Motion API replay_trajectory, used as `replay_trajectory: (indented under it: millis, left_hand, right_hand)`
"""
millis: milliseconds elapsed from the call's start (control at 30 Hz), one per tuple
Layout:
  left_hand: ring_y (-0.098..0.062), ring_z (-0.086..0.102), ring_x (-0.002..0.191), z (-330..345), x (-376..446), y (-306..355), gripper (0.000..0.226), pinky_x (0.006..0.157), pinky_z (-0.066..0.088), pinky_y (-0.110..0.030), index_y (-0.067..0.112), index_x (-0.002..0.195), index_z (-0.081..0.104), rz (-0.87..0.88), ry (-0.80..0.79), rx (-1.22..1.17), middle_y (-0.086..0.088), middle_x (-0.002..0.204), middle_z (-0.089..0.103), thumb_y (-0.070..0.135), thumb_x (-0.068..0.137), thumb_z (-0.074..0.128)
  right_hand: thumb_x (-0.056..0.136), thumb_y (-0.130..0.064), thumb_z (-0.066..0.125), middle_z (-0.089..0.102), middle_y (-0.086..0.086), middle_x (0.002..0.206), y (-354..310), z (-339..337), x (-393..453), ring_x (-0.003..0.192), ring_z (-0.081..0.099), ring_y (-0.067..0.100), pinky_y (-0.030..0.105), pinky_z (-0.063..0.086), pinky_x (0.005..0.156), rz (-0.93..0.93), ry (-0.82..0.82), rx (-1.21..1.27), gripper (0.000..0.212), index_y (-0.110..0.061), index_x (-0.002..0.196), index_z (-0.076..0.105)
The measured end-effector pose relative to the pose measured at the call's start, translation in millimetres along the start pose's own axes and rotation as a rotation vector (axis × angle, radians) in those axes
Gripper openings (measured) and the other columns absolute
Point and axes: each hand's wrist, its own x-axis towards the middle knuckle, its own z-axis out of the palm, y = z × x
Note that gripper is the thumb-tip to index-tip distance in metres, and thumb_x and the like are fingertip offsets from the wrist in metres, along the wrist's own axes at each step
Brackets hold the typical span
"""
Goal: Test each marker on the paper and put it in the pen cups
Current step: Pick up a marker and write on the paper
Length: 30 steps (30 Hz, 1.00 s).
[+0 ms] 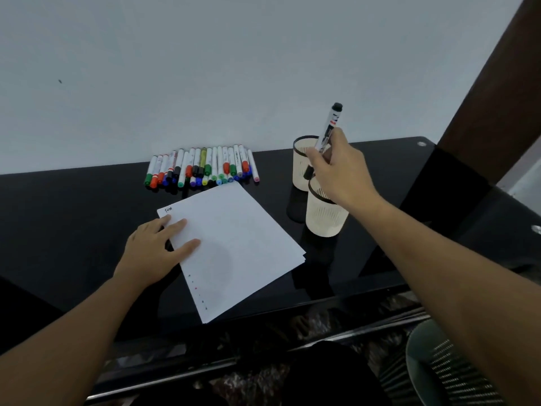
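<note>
A glossy black counter [87, 218] runs along a pale wall and carries everything. On it lies a white rectangular sheet of paper [234, 244], turned at an angle, with tiny colored marks along its near-left edge; the left hand [155, 250] rests flat on that edge, fingers straight. To the right stand two cream pen cups [325, 215] with slotted walls and dark rims, one behind the other. The right hand [339, 174] grips a black-capped marker [329, 127] — its white barrel steeply upright, lower end at the nearer cup's mouth. A row of capped markers [202, 167] lies side by side near the wall — long axes pointing toward it.
</note>
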Motion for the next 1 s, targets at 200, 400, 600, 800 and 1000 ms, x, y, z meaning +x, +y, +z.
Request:
replay_trajectory:
  millis: [200,400,600,800,1000]
  left_hand:
    - [-0.023,0.026,0.148,1,-1,0,0.091,0.122,0.022,-0.05,0.044,0.15,0.043,0.009,0.002,-0.002,0.005,0.162,0.033,0.093,0.074,0.027]
    - [-0.022,0.025,0.149,0,0,1,0.09,0.123,0.021,-0.05,0.044,0.15,0.043,0.011,-0.008,-0.007,0.006,0.163,0.032,0.093,0.076,0.028]
    - [-0.022,0.024,0.149,-1,-1,3,0.075,0.122,0.019,-0.05,0.042,0.151,0.043,0.014,-0.001,0.007,0.004,0.163,0.032,0.081,0.087,0.042]
    - [-0.022,0.024,0.149,0,-1,0,0.075,0.123,0.02,-0.05,0.044,0.15,0.043,0.011,-0.009,0.002,0.005,0.163,0.031,0.083,0.087,0.041]
    - [-0.022,0.024,0.149,-1,-1,1,0.075,0.123,0.019,-0.05,0.043,0.151,0.042,0.008,-0.011,0.004,0.005,0.163,0.031,0.083,0.087,0.041]
  right_hand:
    - [0.103,-0.038,0.054,0.064,-0.002,0.087,24,-5,-5,0.083,0.065,0.022,0.048,0.057,0.077,0.129,-0.02,-0.122,0.025,-0.017,0.117,0.05]
    - [0.099,-0.043,0.055,0.068,-0.004,0.096,26,2,-8,0.09,0.066,0.026,0.045,0.057,0.082,0.193,-0.075,-0.242,0.03,-0.023,0.121,0.052]
    - [0.098,-0.046,0.058,0.067,-0.006,0.092,25,10,-7,0.087,0.066,0.019,0.046,0.058,0.082,0.17,-0.072,-0.231,0.025,-0.025,0.112,0.058]
    - [0.098,-0.046,0.062,0.064,-0.009,0.082,26,15,-8,0.079,0.064,0.013,0.041,0.058,0.074,0.146,-0.033,-0.188,0.023,-0.024,0.106,0.06]
    - [0.095,-0.049,0.064,0.064,-0.011,0.078,25,15,-10,0.081,0.064,0.01,0.039,0.055,0.075,0.113,-0.008,-0.175,0.026,-0.025,0.104,0.057]
